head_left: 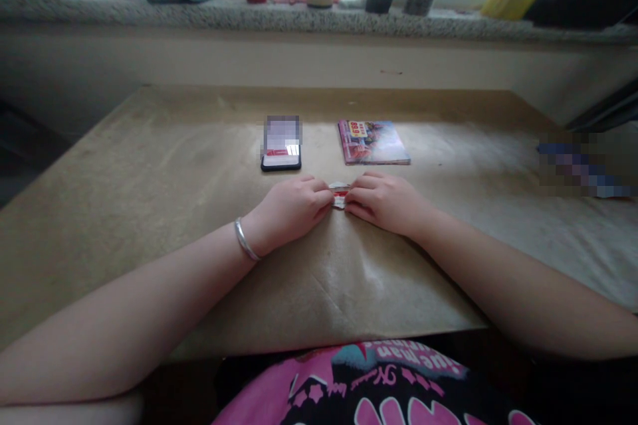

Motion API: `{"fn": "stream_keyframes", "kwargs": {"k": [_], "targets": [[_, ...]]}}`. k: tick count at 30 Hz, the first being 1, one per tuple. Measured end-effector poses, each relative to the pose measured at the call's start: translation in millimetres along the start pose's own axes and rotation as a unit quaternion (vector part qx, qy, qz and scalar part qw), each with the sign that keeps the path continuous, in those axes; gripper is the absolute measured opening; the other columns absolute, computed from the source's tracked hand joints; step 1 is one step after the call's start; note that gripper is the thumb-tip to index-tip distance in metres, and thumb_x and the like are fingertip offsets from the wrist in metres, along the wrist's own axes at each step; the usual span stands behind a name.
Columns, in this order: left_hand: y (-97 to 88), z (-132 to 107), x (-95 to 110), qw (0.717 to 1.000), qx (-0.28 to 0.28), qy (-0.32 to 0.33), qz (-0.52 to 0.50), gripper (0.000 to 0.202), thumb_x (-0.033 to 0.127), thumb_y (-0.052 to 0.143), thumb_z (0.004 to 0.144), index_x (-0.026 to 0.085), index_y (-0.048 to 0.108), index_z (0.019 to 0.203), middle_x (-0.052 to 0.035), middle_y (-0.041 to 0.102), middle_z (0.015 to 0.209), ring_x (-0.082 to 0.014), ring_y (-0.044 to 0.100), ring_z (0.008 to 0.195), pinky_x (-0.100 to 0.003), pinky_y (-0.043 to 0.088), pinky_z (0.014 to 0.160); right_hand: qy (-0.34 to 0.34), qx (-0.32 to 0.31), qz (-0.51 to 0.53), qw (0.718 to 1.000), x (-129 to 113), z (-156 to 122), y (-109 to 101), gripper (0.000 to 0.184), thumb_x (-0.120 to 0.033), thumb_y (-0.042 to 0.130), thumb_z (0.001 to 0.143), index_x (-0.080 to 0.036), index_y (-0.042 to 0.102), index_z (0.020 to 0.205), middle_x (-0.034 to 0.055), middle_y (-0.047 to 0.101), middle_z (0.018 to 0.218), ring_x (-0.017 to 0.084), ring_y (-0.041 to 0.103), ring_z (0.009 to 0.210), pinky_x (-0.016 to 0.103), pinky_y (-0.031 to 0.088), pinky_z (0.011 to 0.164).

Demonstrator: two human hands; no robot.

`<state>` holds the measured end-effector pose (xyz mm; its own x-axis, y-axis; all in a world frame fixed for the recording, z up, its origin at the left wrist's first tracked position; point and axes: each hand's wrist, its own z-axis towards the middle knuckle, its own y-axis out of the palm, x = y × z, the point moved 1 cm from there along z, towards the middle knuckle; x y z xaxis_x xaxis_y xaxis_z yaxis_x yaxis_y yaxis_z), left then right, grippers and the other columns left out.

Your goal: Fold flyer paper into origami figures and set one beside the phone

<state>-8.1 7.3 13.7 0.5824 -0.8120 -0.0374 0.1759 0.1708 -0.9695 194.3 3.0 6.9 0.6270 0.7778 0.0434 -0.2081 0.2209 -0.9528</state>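
Note:
Between my two hands, on the table top (179, 212), is a small folded piece of paper (339, 195), whitish with red print. My left hand (295, 204), with a silver bangle (245, 239) at its wrist, pinches the paper's left side. On the right side, the curled fingers of my right hand (386, 199) close on the paper too. Both hands rest low on the table, and they cover most of the paper, so its full shape is hidden.
Just beyond my left hand lies a phone (282, 143), its screen lit and partly blurred. A colourful booklet or stack of printed sheets (376, 143) lies beyond my right hand. Bottles and other items line the stone windowsill (279, 18). A blurred bluish packet (583, 169) is far right.

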Motion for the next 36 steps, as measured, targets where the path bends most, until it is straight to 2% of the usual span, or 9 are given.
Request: {"fn": "stream_keyframes", "kwargs": {"k": [5, 11, 19, 27, 36], "targets": [[1.8, -1.0, -0.2, 1.000, 0.013, -0.008, -0.009, 0.022, 0.022, 0.049, 0.092, 0.017, 0.070, 0.098, -0.0062, 0.068, 0.091, -0.0189, 0.063, 0.084, -0.030, 0.051, 0.074, -0.021, 0.012, -0.011, 1.000, -0.8, 0.3, 0.6, 0.031, -0.033, 0.045, 0.096, -0.017, 0.071, 0.093, 0.0079, 0.068, 0.088, 0.019, 0.056, 0.081, 0.030, 0.041, 0.072], [2.2, -1.5, -1.0, 1.000, 0.022, 0.003, -0.022, 0.022, 0.022, 0.051, 0.092, 0.017, 0.073, 0.090, -0.0062, 0.069, 0.091, -0.0188, 0.063, 0.084, -0.031, 0.052, 0.077, -0.022, 0.014, -0.023, 0.999, -3.2, 1.0, 2.3, 0.031, -0.031, 0.045, 0.095, -0.016, 0.070, 0.085, 0.0074, 0.067, 0.084, 0.018, 0.057, 0.078, 0.030, 0.042, 0.070], [4.4, 0.3, -3.1, 0.998, 0.035, -0.004, -0.048, 0.019, 0.018, 0.053, 0.089, 0.014, 0.071, 0.093, -0.0068, 0.069, 0.093, -0.0180, 0.063, 0.085, -0.031, 0.052, 0.080, -0.006, 0.022, 0.016, 1.000, -2.7, 0.6, 5.8, 0.030, -0.034, 0.048, 0.095, -0.017, 0.070, 0.105, 0.0087, 0.069, 0.097, 0.020, 0.059, 0.087, 0.032, 0.045, 0.075], [2.7, -0.3, -4.6, 0.998, 0.033, -0.003, -0.048, 0.021, 0.019, 0.051, 0.089, 0.014, 0.071, 0.085, -0.0066, 0.068, 0.090, -0.0167, 0.062, 0.081, -0.029, 0.050, 0.075, 0.025, -0.010, 0.026, 0.999, -4.3, 1.4, 2.2, 0.029, -0.034, 0.048, 0.094, -0.021, 0.073, 0.102, 0.0069, 0.069, 0.099, 0.019, 0.059, 0.089, 0.031, 0.044, 0.073], [3.4, -0.1, -5.3, 0.998, 0.023, -0.010, -0.053, 0.018, 0.020, 0.054, 0.088, 0.015, 0.072, 0.085, -0.0055, 0.068, 0.089, -0.0173, 0.062, 0.081, -0.029, 0.048, 0.075, 0.040, -0.009, 0.062, 0.997, -4.5, 1.7, 2.3, 0.024, -0.029, 0.053, 0.089, -0.021, 0.073, 0.101, 0.0067, 0.068, 0.097, 0.019, 0.059, 0.088, 0.030, 0.043, 0.073]]}}
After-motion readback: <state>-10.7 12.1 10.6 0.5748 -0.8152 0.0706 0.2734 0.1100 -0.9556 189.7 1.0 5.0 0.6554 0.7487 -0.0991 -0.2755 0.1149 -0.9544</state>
